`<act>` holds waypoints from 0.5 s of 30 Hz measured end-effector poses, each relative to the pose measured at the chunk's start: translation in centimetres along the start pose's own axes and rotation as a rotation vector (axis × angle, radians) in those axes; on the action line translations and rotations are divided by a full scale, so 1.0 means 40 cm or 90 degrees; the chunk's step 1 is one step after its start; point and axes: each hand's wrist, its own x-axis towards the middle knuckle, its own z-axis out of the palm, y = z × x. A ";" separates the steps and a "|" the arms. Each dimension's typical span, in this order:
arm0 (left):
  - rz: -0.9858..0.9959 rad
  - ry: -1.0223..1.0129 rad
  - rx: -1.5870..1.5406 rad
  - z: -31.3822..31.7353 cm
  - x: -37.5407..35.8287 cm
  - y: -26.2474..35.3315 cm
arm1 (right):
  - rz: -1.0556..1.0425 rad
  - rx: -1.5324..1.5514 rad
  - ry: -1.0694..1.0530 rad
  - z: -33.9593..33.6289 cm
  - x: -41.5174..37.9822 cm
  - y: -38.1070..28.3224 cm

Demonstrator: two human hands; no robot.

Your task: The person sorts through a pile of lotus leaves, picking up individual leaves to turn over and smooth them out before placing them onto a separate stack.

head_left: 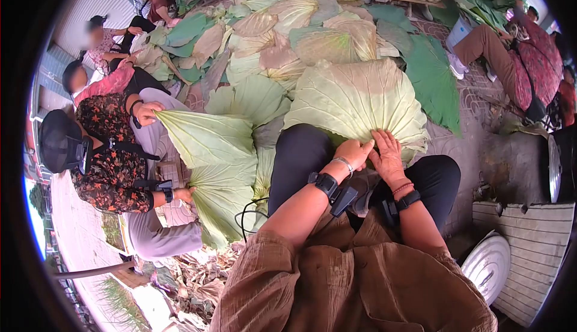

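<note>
A large pale green-and-tan lotus leaf (pixel 354 100) with fanning veins spreads over my knees. My left hand (pixel 356 153) is closed at its near edge, thumb and forefinger pinched together. My right hand (pixel 387 155) lies beside it, touching the left fingertips. Its fingers rest on the leaf's upper face and grip the near edge. What lies under both hands is hidden by the leaf and the fingers. Just beyond the leaf, more lotus leaves (pixel 333 46) overlap on the ground.
At my left, a co-worker in a flowered shirt (pixel 108 121) holds another folded leaf (pixel 207 137). Dry scraps (pixel 201 278) lie below. A green leaf (pixel 434 79) lies right of mine. At lower right are a round metal lid (pixel 488 266) and corrugated board (pixel 532 251). More people sit around.
</note>
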 end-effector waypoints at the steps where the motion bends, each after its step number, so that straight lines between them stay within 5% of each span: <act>1: 0.021 -0.013 -0.006 -0.004 -0.015 0.007 | 0.003 -0.004 0.004 0.001 0.001 0.007; 5: 0.273 0.020 -0.250 -0.090 -0.089 0.052 | -0.018 -0.007 0.026 0.017 0.000 0.022; 9: 0.290 0.271 -0.438 -0.304 -0.148 0.010 | -0.040 -0.009 0.039 0.024 0.004 0.022; 11: 0.218 0.403 -0.429 -0.382 -0.142 -0.091 | -0.045 -0.014 0.039 0.026 0.007 0.021; 13: 0.097 0.464 -0.287 -0.428 -0.107 -0.278 | -0.035 -0.035 0.043 0.029 0.007 0.019; 15: 0.119 0.538 -0.020 -0.424 -0.073 -0.540 | -0.039 -0.033 0.048 0.026 0.008 0.012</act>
